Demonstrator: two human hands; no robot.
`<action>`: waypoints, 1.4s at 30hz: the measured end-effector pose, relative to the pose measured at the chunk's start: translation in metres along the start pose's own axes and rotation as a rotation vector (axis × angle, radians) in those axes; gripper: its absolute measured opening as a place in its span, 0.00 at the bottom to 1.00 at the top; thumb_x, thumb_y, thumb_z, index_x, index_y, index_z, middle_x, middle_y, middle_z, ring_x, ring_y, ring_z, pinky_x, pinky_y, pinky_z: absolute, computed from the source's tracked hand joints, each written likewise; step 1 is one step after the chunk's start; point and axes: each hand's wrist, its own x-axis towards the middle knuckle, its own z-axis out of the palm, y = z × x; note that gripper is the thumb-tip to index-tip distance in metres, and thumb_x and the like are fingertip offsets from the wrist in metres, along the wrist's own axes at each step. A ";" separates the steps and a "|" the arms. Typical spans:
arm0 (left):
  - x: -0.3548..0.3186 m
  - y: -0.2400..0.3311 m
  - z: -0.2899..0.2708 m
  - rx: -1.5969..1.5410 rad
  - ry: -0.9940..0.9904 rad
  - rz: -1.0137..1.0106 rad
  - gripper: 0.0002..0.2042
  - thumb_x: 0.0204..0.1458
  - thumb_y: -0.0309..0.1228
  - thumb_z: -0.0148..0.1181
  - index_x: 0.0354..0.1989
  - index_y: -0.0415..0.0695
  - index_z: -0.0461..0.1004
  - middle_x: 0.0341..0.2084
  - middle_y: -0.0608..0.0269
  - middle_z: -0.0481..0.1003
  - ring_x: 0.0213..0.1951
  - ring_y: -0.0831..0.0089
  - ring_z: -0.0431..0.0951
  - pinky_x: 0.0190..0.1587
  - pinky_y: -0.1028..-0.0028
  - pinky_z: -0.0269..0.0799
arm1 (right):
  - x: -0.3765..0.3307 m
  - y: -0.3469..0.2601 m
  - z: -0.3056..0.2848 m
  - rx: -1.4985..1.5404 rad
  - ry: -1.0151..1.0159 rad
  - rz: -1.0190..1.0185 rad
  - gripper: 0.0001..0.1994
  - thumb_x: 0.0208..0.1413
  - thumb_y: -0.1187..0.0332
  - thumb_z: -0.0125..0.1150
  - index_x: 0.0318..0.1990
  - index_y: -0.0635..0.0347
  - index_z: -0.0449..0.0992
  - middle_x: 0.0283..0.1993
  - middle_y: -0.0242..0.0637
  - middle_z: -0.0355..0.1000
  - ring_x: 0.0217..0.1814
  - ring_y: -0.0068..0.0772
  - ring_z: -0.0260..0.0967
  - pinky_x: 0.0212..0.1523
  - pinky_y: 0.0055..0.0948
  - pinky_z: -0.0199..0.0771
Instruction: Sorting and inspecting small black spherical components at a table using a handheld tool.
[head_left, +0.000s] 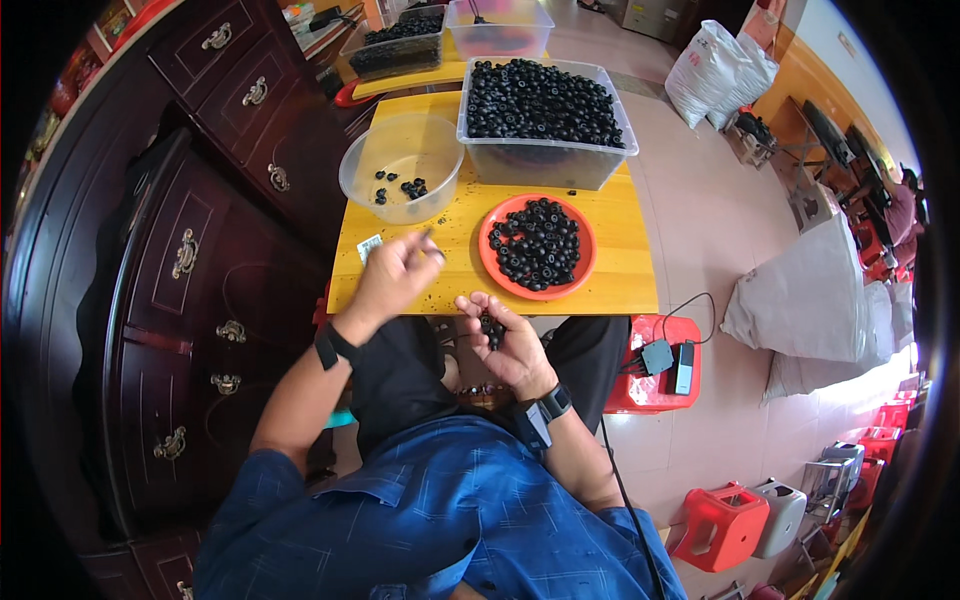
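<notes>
My left hand (395, 275) is over the near left part of the yellow table, its fingers pinched together. A small dark piece shows at its fingertips, too blurred to name. Just off the table's near edge, my right hand (510, 345) is turned palm up with its fingers curled around several small black rings (491, 330). Beyond it sits an orange-red plate (589, 262) with many black rings (540, 240) in it. A clear round bowl (360, 195), beyond my left hand, has a few black rings (413, 188) at its bottom.
A clear bin (545, 158) heaped with black rings stands at the table's (625, 260) far right. Dark bits lie scattered on the wood. On the left is a dark drawer cabinet (200, 250). A red stool (655, 390) with small devices is at right, near white sacks (800, 295).
</notes>
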 end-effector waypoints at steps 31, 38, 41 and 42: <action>-0.060 -0.017 0.054 0.214 -0.221 0.176 0.13 0.47 0.24 0.62 0.43 0.43 0.78 0.20 0.60 0.76 0.24 0.62 0.78 0.28 0.66 0.72 | 0.009 0.007 -0.047 0.112 -0.180 0.150 0.18 0.69 0.62 0.46 0.59 0.64 0.68 0.53 0.41 0.72 0.56 0.36 0.70 0.61 0.41 0.70; -0.065 -0.014 0.043 0.013 -0.158 0.024 0.07 0.51 0.25 0.62 0.38 0.40 0.77 0.17 0.63 0.74 0.19 0.72 0.75 0.23 0.72 0.68 | -0.002 0.011 -0.028 -0.100 -0.041 0.080 0.13 0.66 0.66 0.52 0.54 0.62 0.71 0.40 0.29 0.71 0.47 0.24 0.73 0.39 0.22 0.76; -0.069 -0.025 0.047 -0.285 -0.138 -0.054 0.06 0.52 0.21 0.61 0.37 0.38 0.76 0.19 0.66 0.76 0.21 0.80 0.75 0.24 0.76 0.68 | -0.001 0.013 -0.025 -0.205 -0.046 0.078 0.13 0.65 0.66 0.55 0.53 0.61 0.72 0.40 0.30 0.73 0.34 0.19 0.69 0.30 0.17 0.69; -0.069 -0.033 0.049 -0.393 -0.171 -0.099 0.04 0.53 0.21 0.61 0.37 0.38 0.76 0.20 0.72 0.72 0.20 0.84 0.69 0.24 0.80 0.64 | 0.000 0.013 -0.027 -0.182 -0.091 0.098 0.13 0.65 0.66 0.55 0.53 0.61 0.71 0.39 0.28 0.72 0.32 0.16 0.66 0.28 0.15 0.66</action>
